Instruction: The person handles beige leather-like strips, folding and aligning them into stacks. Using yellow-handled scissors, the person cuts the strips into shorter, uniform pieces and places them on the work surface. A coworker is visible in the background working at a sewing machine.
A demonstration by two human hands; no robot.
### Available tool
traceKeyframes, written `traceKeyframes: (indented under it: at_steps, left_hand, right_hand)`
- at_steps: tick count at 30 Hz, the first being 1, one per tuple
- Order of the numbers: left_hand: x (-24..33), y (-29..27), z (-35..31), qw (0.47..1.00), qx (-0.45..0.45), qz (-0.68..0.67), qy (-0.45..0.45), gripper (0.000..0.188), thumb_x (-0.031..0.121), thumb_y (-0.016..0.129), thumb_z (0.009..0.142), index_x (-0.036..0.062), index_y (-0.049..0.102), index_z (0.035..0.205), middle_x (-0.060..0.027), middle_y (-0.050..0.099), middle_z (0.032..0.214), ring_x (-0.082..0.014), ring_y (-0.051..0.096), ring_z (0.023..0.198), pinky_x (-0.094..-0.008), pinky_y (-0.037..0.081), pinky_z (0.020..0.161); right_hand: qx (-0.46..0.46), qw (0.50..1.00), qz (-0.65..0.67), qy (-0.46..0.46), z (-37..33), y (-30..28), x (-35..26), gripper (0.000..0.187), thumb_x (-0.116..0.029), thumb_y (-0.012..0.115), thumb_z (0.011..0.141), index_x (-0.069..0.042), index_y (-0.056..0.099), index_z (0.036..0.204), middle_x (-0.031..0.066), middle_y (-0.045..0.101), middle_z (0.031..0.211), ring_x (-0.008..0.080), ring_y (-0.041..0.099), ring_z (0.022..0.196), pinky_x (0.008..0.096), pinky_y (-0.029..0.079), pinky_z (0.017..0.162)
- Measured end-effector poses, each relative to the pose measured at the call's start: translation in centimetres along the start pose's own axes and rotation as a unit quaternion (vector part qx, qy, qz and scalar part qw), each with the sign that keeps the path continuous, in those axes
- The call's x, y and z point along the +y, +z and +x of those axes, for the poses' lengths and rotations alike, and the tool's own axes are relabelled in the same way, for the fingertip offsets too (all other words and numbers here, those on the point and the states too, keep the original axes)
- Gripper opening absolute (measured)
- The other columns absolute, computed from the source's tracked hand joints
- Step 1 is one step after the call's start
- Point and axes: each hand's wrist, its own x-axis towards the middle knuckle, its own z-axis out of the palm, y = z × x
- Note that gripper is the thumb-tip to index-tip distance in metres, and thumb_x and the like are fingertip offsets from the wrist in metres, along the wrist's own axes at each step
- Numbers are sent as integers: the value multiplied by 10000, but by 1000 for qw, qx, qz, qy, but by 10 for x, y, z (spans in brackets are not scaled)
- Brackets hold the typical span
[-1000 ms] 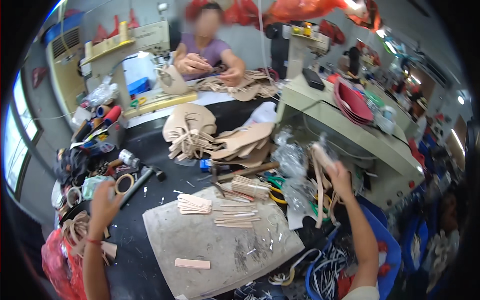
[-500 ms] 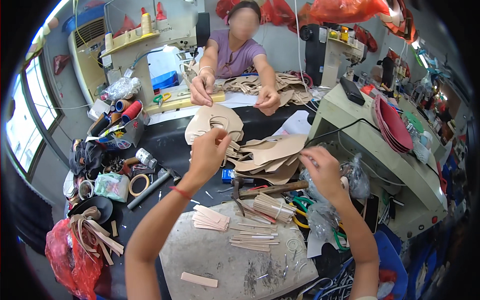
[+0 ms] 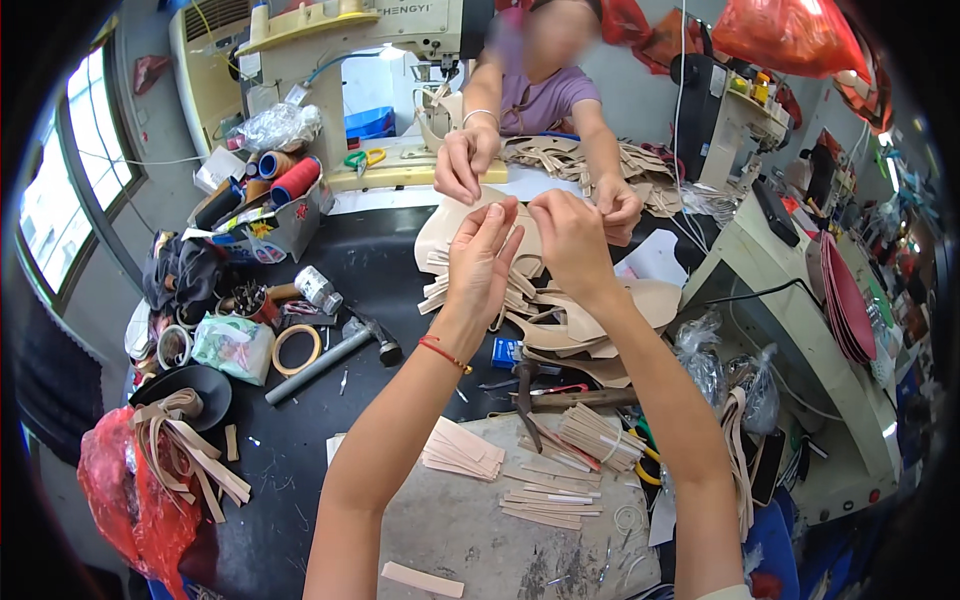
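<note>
My left hand [image 3: 485, 262] and my right hand [image 3: 570, 238] are raised side by side over a pile of tan leather cut-outs [image 3: 585, 318] on the black table [image 3: 375, 262]. Their fingertips meet at the top. The right thumb and fingers pinch something thin, too small to make out. The left fingers are stretched up toward that pinch, and I cannot tell whether they grip it. A red cord is around my left wrist. Below my forearms, bundles of tan strips [image 3: 462, 450] lie on a grey slab [image 3: 450, 545].
Across the table a person's hands [image 3: 465, 160] work leather pieces by a sewing machine [image 3: 360, 30]. A hammer [image 3: 335, 352], a tape ring [image 3: 295, 348] and thread spools [image 3: 285, 180] lie left. A red bag [image 3: 125, 490] with strips sits lower left. Another machine's table [image 3: 790, 300] stands right.
My hands were far apart a second ago, left low at the table's left and right out to the right. They have come together, up and to the middle over the leather pile.
</note>
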Motion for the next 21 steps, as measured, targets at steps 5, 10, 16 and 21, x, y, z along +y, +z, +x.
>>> traceKeyframes:
  at_steps: [5, 10, 16, 21]
  left_hand:
    - [22, -6, -19, 996, -24, 88, -19, 156, 172, 555, 925, 45, 535, 1013, -75, 624, 971, -152, 599, 890, -323, 491, 887]
    - [52, -5, -38, 888, -35, 459, 1, 144, 160, 551, 921, 22, 542, 962, 16, 527, 763, -30, 445, 613, -189, 434, 582]
    - [50, 11, -52, 721, -97, 667, 163, 185, 147, 577, 878, -37, 570, 860, -48, 491, 569, -91, 428, 527, -272, 360, 492]
    - [36, 20, -44, 727, -97, 658, 170, 169, 138, 580, 866, -31, 579, 857, -112, 548, 614, -199, 512, 543, -330, 403, 529]
  right_hand:
    - [13, 991, 115, 66, -1, -15, -13, 132, -97, 502, 911, 22, 505, 852, 185, 600, 787, 319, 597, 709, 370, 453, 643]
    - [-134, 981, 108, 90, -12, -50, -26, 120, -92, 557, 873, 28, 550, 874, 157, 609, 739, 251, 586, 618, 337, 439, 577]
    - [-160, 980, 50, 109, -22, -76, -8, 146, -138, 607, 858, 8, 608, 848, 115, 617, 731, 181, 552, 564, 313, 406, 545]
    - [-130, 989, 9, 69, -30, -88, 23, 157, -137, 586, 870, 18, 601, 892, 79, 574, 645, 118, 517, 572, 273, 420, 547]
